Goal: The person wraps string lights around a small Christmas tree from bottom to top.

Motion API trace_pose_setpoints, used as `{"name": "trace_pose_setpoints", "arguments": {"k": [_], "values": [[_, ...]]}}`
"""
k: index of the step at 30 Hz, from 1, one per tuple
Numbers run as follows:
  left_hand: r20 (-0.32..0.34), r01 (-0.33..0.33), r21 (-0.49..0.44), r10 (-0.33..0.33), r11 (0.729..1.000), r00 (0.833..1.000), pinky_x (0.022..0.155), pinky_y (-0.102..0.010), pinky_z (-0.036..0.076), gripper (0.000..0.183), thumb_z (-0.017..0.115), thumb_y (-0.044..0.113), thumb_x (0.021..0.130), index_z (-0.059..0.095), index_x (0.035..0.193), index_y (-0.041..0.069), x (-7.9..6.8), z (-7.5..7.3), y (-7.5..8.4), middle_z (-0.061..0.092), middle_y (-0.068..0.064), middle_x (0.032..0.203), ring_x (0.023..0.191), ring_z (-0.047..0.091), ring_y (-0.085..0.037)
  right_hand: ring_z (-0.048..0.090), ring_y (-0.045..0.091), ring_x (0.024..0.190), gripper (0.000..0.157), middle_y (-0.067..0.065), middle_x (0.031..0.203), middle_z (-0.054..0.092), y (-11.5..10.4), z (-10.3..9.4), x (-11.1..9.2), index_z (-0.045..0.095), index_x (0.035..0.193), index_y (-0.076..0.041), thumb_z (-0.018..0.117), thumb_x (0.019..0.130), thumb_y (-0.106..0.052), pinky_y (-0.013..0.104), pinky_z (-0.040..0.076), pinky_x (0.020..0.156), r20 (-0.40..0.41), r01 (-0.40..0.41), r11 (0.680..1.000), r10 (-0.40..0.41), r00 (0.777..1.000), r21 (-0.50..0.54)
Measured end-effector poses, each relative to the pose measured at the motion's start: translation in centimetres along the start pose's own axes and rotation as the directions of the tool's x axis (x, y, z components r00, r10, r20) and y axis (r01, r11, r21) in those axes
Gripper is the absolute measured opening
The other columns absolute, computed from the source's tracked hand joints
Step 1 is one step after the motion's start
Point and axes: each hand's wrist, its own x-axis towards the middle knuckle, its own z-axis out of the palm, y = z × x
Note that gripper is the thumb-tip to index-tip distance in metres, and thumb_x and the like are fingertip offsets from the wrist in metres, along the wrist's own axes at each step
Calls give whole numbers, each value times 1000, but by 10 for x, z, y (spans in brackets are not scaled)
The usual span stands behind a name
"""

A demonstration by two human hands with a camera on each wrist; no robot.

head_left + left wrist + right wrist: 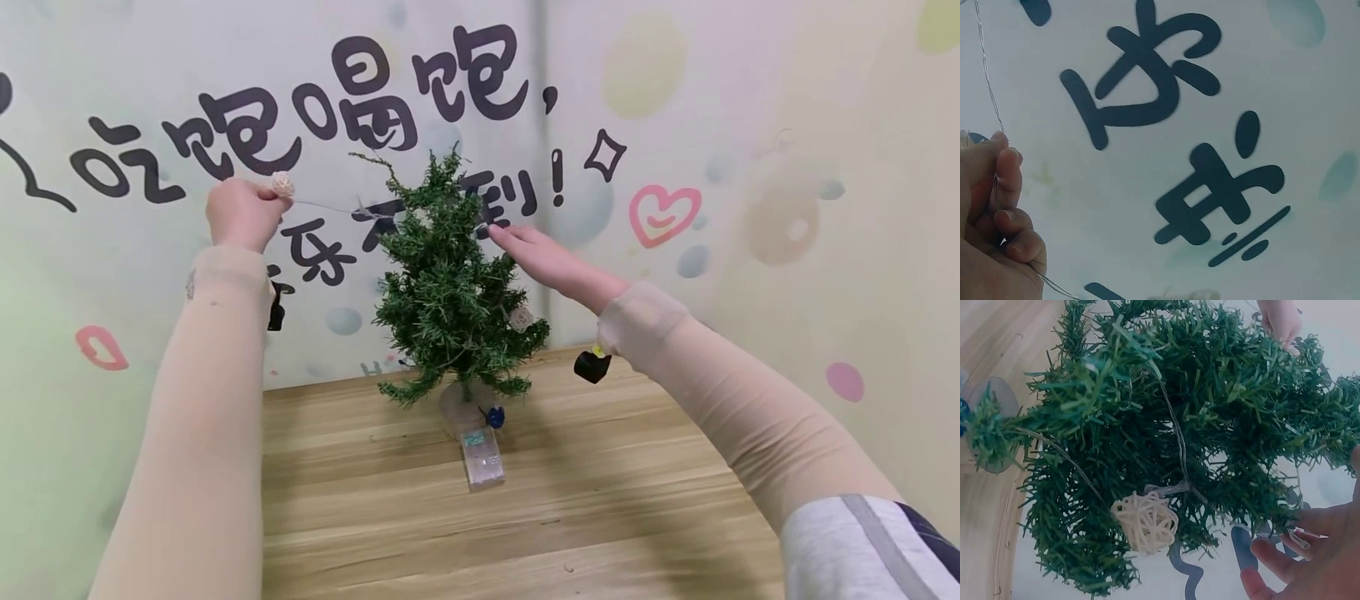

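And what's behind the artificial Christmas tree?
A pale wall with black Chinese lettering; the artificial Christmas tree covers part of the lower line, so those strokes can't be seen.

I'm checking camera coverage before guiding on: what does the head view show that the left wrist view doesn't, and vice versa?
Only the head view: the right hand, clear box and tree base.
Only the left wrist view: thin wire leaving the left hand on two sides.
Both: the left hand, some wire, dark wall lettering.
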Motion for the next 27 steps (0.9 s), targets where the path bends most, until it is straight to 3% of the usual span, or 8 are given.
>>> {"name": "trace_pose_setpoints", "arguments": {"k": [7,11,16,22,27], "values": [[42,37,0,-37,999,998,65,-30,37,39,54,33,84,62,109,4,-8,1,-24,62,2,64,84,53,-25,31,22,124,71,3,136,38,-4,5,5,40,132,-12,19,86,-62,38,21,101,35,23,998,-25,999,55],[42,44,-5,-44,999,998,72,-34,37,40,53,32,84,63,107,2,-11,2,-36,59,6,58,88,52,-27,33,23,123,73,4,133,40,-7,8,9,45,129,-12,18,86,-63,38,23,100,38,-12,999,11,999,42],[43,45,-1,-45,999,998,78,-40,37,41,53,32,84,63,105,0,-16,4,-51,58,6,57,89,52,-31,29,21,125,78,3,138,32,-7,11,13,40,132,-14,18,82,-69,39,23,100,62,-55,998,54,997,19],[37,74,15,-74,997,997,78,-42,38,44,51,35,84,62,108,0,-20,4,-64,65,-11,83,94,51,-33,30,20,125,74,3,137,34,-5,12,17,36,134,-13,18,85,-65,37,22,101,66,0,1000,-1,998,21],[32,75,23,-76,997,997,77,-42,38,44,51,35,84,62,107,-1,-20,2,-71,65,-9,77,92,51,-32,29,19,125,70,3,132,42,-2,12,18,35,135,-12,18,88,-60,37,22,101,76,27,999,-30,997,38]]}}
